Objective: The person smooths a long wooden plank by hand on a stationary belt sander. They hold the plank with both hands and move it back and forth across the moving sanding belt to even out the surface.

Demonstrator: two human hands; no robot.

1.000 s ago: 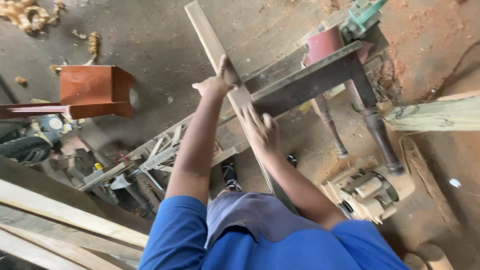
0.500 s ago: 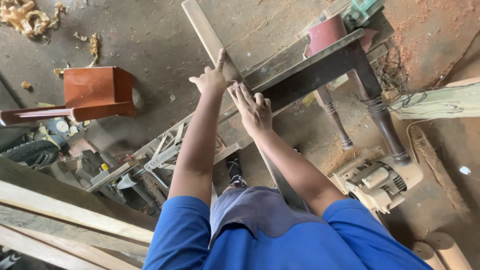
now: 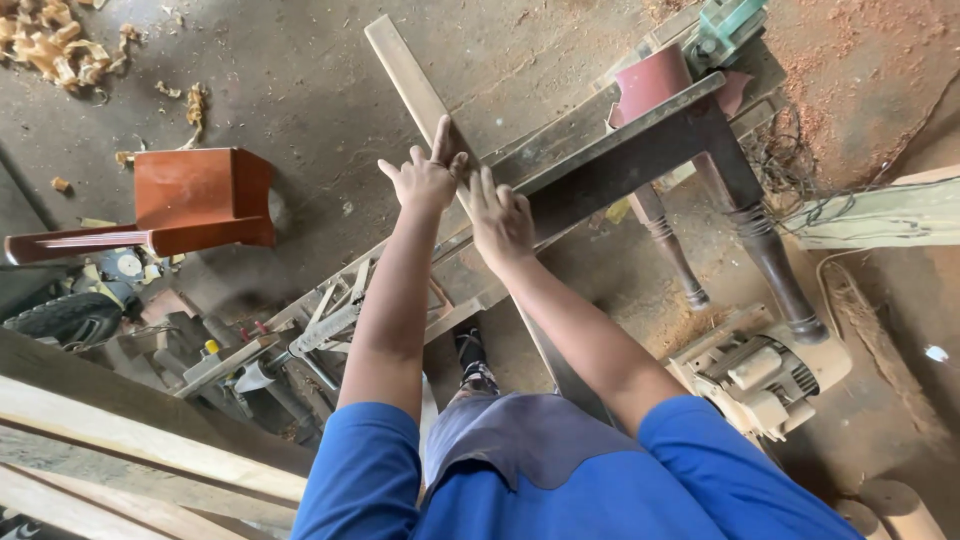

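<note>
My left hand (image 3: pixel 425 180) and right hand (image 3: pixel 497 222) press flat, fingers spread, gripping nothing, on the long plank (image 3: pixel 412 80) lying across the bench (image 3: pixel 600 150). At nine o'clock stands a red-brown box (image 3: pixel 200 198); bare floor lies between.

You have two hands out, the left hand (image 3: pixel 425 180) and the right hand (image 3: pixel 499 218), both laid flat on one plank (image 3: pixel 408 78) that crosses the one bench (image 3: pixel 640 125). Under the bench's right end you can count two turned legs (image 3: pixel 760 240), with one motor (image 3: pixel 765 375) by them and one red drum (image 3: pixel 650 85) at its top edge. At the left you have one red box (image 3: pixel 195 198), one tyre (image 3: pixel 60 318) and three boards (image 3: pixel 120 430), though more may be hidden.
</note>
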